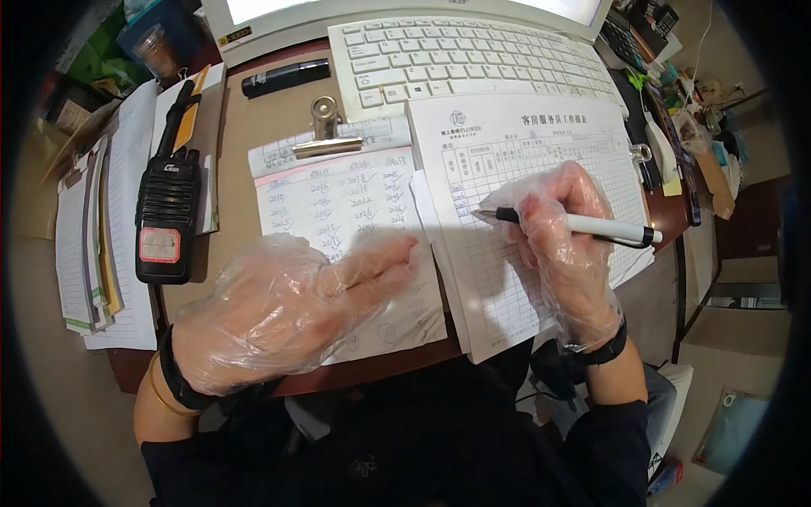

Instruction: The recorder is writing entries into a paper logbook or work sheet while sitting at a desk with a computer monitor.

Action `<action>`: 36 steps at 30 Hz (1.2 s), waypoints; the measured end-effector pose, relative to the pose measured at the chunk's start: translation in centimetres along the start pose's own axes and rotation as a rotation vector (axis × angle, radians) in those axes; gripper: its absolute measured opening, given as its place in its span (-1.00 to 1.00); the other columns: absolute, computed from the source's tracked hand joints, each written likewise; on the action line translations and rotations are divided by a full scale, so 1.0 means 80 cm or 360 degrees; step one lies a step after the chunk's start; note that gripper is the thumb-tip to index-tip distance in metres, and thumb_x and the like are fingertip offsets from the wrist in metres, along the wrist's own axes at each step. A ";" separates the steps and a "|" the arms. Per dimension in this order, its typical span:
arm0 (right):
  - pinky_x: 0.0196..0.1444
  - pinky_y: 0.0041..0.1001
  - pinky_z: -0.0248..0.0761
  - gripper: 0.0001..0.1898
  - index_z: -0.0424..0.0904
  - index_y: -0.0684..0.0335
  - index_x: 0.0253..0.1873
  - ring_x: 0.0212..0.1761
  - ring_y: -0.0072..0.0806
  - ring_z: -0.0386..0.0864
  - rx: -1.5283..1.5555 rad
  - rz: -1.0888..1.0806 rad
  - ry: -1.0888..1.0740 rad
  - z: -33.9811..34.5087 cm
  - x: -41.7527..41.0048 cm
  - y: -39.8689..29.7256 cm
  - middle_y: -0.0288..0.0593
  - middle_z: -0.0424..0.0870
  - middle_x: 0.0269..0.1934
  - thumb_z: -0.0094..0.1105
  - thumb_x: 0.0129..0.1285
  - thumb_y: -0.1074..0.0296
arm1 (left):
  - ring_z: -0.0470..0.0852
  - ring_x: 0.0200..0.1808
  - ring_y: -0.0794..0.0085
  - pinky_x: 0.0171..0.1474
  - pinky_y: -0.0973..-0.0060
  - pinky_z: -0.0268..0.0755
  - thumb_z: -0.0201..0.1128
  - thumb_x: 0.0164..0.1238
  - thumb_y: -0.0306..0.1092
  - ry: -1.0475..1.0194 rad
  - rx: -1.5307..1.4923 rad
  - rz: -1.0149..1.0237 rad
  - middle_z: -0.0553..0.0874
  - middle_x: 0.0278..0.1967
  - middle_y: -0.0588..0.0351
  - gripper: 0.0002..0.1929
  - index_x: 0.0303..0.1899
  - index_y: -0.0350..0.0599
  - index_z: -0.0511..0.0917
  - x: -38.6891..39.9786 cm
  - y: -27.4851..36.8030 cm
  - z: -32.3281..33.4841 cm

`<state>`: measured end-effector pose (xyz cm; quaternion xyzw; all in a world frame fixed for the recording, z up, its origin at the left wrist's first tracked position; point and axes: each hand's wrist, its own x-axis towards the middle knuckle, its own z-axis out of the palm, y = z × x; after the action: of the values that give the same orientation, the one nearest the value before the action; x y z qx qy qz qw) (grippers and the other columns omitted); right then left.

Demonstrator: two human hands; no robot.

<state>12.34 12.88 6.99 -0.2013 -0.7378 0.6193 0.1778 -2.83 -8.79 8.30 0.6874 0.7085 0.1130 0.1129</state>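
Observation:
My right hand, in a clear plastic glove, grips a white and black pen. The pen's tip meets the left columns of a printed grid form, the top sheet of a thick paper stack. A few handwritten entries stand just above the tip. My gloved left hand lies over a handwritten list with tick marks and holds nothing. Its fingers stretch rightward across the sheet and hide the list's lower part. A metal bulldog clip pinches the top of the list.
A white keyboard sits behind the papers, below a screen. On the left are a black two-way radio and stacked papers. A black cylinder lies near the keyboard. A white handset-like object is at the right.

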 end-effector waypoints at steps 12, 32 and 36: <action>-0.41 -0.66 0.33 -0.88 0.38 0.25 -0.26 -0.41 -0.73 0.41 0.0205 -0.0016 -0.0071 0.001 0.001 -0.002 -0.28 0.55 -0.41 0.15 0.35 0.49 | 0.57 -0.52 0.25 -0.42 0.34 0.41 0.30 0.22 -0.42 0.0062 -0.0058 0.0004 0.60 0.22 0.15 -0.63 0.09 -0.08 0.62 -0.002 0.000 0.007; -0.44 -0.65 0.32 -0.88 0.39 0.25 -0.27 -0.46 -0.73 0.38 0.0235 -0.0004 -0.0029 0.007 -0.003 -0.005 -0.27 0.55 -0.41 0.16 0.33 0.48 | 0.60 -0.50 0.22 -0.40 0.35 0.47 0.32 0.21 -0.40 0.0049 -0.0076 -0.0027 0.63 0.20 0.12 -0.64 0.08 -0.11 0.63 -0.003 0.002 0.003; -0.41 -0.61 0.30 -0.89 0.44 0.27 -0.31 -0.43 -0.71 0.37 0.0007 -0.0081 -0.0019 0.005 0.001 0.005 -0.29 0.53 -0.40 0.19 0.29 0.49 | 0.62 -0.47 0.19 -0.36 0.33 0.49 0.31 0.21 -0.41 0.0049 -0.0107 -0.0039 0.63 0.20 0.12 -0.63 0.09 -0.07 0.63 -0.002 0.002 0.004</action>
<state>12.08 12.64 6.50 -0.1782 -0.7424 0.6174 0.1895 -2.59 -8.99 8.06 0.6727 0.7143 0.1459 0.1263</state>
